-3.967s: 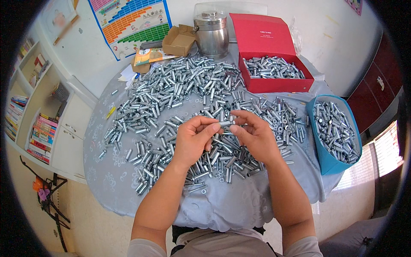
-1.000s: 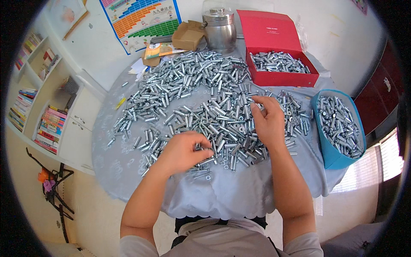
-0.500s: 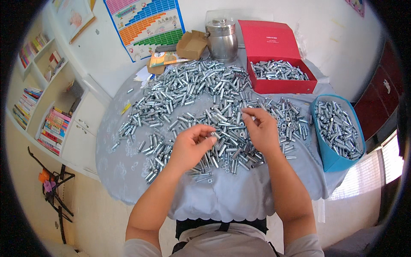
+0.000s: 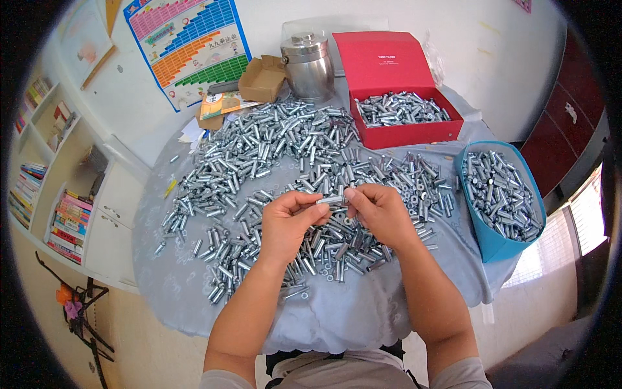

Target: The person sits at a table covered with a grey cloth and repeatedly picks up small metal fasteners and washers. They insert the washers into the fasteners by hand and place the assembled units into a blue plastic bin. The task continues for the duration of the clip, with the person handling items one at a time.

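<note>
The fingers of the left hand (image 4: 285, 220) and right hand (image 4: 385, 215) are pinched narrow on one metal tube (image 4: 331, 200), a hand at either end, in front of the red box (image 4: 414, 135) and somewhat to its left. Only fingertips seem to bear on the tube, so its smooth round side could slip; dropped into the near pile (image 4: 340, 243) below, it would be hard to tell from the rest. A loose ring (image 4: 304, 295), well in front of the red box and near the left forearm (image 4: 253, 308), could be brushed toward the worktop (image 4: 369, 311) edge by a careless sweep. The far pile (image 4: 265, 139), just left of the red box, could roll and spread if the cloth were tugged. To the red box's right and nearer the person, the well-filled bin (image 4: 478, 217) stands close to the edge; an elbow knock might tip it.
</note>
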`<state>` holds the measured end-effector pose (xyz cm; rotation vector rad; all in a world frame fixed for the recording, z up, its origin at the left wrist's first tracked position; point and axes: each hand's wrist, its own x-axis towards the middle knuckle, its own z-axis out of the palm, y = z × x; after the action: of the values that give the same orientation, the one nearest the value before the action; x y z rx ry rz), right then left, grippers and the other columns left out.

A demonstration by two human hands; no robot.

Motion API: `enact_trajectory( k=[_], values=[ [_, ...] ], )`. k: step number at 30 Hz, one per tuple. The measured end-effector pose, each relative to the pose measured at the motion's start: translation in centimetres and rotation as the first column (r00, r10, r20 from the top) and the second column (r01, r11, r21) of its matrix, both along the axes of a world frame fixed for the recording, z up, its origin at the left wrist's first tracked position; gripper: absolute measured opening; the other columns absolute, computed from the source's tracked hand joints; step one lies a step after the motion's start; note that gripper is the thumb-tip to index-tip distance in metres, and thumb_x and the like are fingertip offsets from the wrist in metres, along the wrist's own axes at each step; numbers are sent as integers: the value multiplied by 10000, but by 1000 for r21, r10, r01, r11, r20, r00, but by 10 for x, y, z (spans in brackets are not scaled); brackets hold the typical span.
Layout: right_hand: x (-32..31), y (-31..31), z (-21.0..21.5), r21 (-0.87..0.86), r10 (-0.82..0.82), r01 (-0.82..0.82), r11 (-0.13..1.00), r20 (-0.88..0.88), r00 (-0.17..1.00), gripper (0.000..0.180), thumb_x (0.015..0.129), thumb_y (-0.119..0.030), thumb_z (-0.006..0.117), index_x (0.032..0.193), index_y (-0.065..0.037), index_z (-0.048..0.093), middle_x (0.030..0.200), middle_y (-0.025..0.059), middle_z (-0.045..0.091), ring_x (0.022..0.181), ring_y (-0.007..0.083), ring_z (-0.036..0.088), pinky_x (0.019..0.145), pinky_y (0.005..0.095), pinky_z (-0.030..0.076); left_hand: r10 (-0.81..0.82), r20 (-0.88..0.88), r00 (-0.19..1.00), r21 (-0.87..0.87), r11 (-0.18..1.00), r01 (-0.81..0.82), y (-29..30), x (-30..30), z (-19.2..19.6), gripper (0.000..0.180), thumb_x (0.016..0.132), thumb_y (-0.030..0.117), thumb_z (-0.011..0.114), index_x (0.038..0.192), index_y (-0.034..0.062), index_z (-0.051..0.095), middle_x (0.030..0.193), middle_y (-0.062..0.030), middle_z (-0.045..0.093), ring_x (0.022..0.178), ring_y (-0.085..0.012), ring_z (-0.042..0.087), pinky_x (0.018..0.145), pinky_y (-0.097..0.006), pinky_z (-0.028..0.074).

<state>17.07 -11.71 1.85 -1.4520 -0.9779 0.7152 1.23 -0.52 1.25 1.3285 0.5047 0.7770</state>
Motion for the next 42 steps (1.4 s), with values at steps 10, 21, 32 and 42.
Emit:
enact_trajectory(
  k=[10, 21, 32, 42],
  values=[
    [-2, 2, -4, -10, 12, -12, 1000, 14, 1000, 218, 952, -192, 636, 894, 10, 693, 696, 7, 634, 581, 58, 522, 525, 241, 420, -8, 45, 999, -38, 999, 9, 2, -4, -8, 156, 863, -42, 684, 1017, -27, 667, 901, -127, 719, 787, -176, 704, 715, -284, 580],
    [-4, -2, 5, -10, 51, -52, 999, -74, 996, 179, 946, -142, 642, 962, 32, 681, 726, 23, 632, 580, 68, 562, 497, 227, 442, -35, 33, 999, -130, 991, 39, 6, -7, -8, 125, 882, -1, 683, 1002, -23, 660, 898, -130, 713, 771, -201, 717, 679, -311, 612],
    [-4, 1, -5, 56, -32, 29, 998, 69, 997, 215, 882, -41, 686, 1095, -25, 668, 869, 29, 666, 685, 65, 575, 610, 223, 459, -21, 44, 999, -134, 991, 26, 2, -6, -9, 108, 881, 49, 704, 967, 0, 660, 877, -114, 710, 757, -197, 711, 641, -290, 599],
    [-1, 2, -2, -18, 5, -5, 1000, -19, 1000, 178, 875, -46, 694, 1051, -20, 684, 920, -6, 663, 622, 29, 485, 583, 202, 422, -16, 57, 998, -128, 991, 23, 4, -7, -9, 93, 891, 64, 697, 959, 11, 662, 879, -103, 708, 743, -188, 706, 631, -281, 595]
  ],
)
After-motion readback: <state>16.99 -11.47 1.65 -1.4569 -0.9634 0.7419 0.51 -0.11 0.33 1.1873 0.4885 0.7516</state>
